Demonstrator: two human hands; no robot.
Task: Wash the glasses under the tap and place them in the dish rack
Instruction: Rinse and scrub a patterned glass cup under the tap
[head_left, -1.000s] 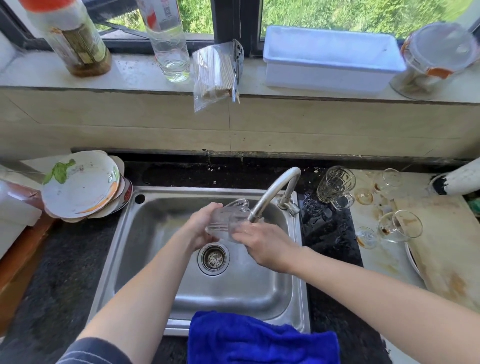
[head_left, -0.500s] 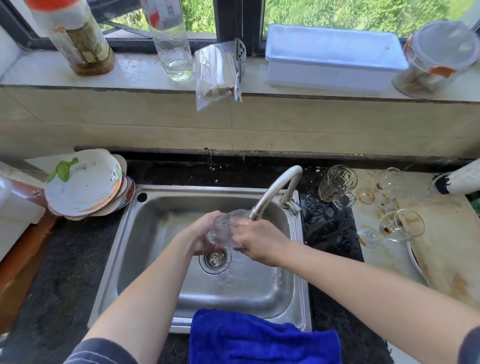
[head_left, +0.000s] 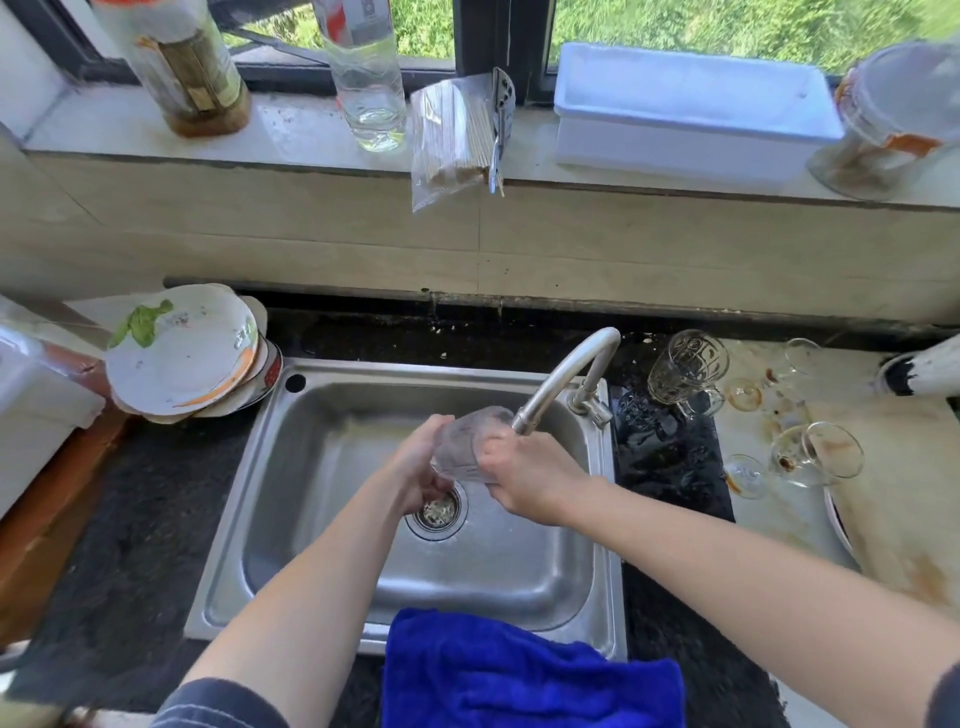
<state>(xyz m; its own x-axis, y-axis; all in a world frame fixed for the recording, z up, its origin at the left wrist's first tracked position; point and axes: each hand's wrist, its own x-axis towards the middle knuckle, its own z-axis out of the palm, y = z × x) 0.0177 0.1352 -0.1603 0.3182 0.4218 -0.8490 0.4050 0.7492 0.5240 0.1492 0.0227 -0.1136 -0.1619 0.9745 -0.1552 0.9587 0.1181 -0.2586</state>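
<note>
A clear ribbed glass (head_left: 465, 444) is held over the steel sink (head_left: 332, 415), right under the spout of the curved tap (head_left: 566, 376). My left hand (head_left: 423, 467) cups it from the left and below. My right hand (head_left: 524, 475) grips it from the right. Several dirty glasses stand or lie on the counter to the right: a patterned mug (head_left: 685, 369), a tipped stained glass (head_left: 815, 454) and small glasses (head_left: 745, 475). No dish rack can be made out.
A stack of dirty plates (head_left: 182, 353) leans at the sink's left corner. A blue cloth (head_left: 519, 675) hangs over the sink's front edge. On the windowsill are bottles (head_left: 369, 78), a bag of sticks (head_left: 457, 135), a white tub (head_left: 691, 109). A stained board (head_left: 904, 499) lies at right.
Both hands have turned the glass under the spout; it now sits more upright between them, and the hands have closed in on it.
</note>
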